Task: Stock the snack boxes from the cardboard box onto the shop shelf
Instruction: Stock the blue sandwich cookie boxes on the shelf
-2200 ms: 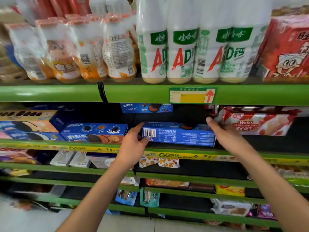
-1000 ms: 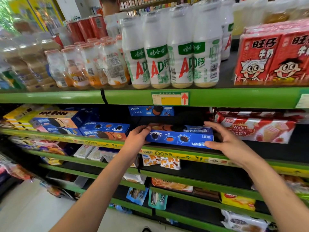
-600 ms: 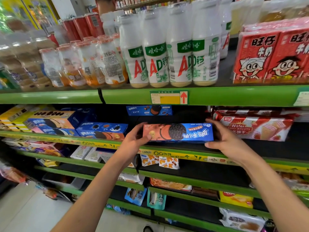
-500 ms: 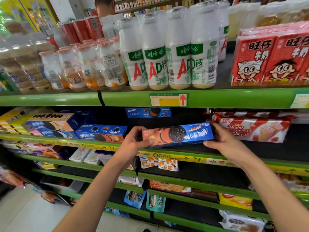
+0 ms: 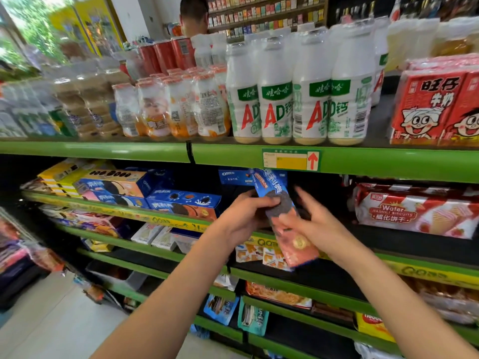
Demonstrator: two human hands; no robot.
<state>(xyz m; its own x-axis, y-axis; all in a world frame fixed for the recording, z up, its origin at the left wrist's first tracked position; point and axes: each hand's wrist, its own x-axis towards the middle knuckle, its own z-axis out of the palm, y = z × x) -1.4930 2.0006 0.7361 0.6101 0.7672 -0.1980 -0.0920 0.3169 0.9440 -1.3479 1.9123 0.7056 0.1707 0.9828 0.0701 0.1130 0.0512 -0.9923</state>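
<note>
**Turning a cookie box on end at the shelf**

Holding the cookie box [image 5: 281, 218] near the centre of the head view, both hands meet in front of the second green shelf [image 5: 414, 274]. The box stands steeply tilted, its blue end up near the yellow price tag [image 5: 291, 159] and its pink end down over the shelf's front lip. The left hand [image 5: 243, 216] grips it from the left, fingers curled round its edge and the thumb lying across the printed cookie. The right hand [image 5: 315, 224] is at the box's right side with fingers spread and only lightly bent; its thumb side touches the pink lower half, but whether it truly grips cannot be told, as motion blur softens it.

Behind the box, at centre, 1 small blue box [image 5: 234, 176] sits deep in the shelf. To the left of centre lie stacked blue boxes [image 5: 184, 203] of the same brand, and further left a larger blue and orange carton [image 5: 116, 185]. At the right of the frame sits a red and white wafer pack [image 5: 414, 211].

On the top shelf [image 5: 103, 150], 4 white bottles [image 5: 293, 99] stand in a row at upper centre, smaller orange bottles [image 5: 171, 107] to their left, and red milk cartons [image 5: 435, 102] at the upper right. A person's head [image 5: 193, 14] shows at the top, beyond the bottles.
</note>
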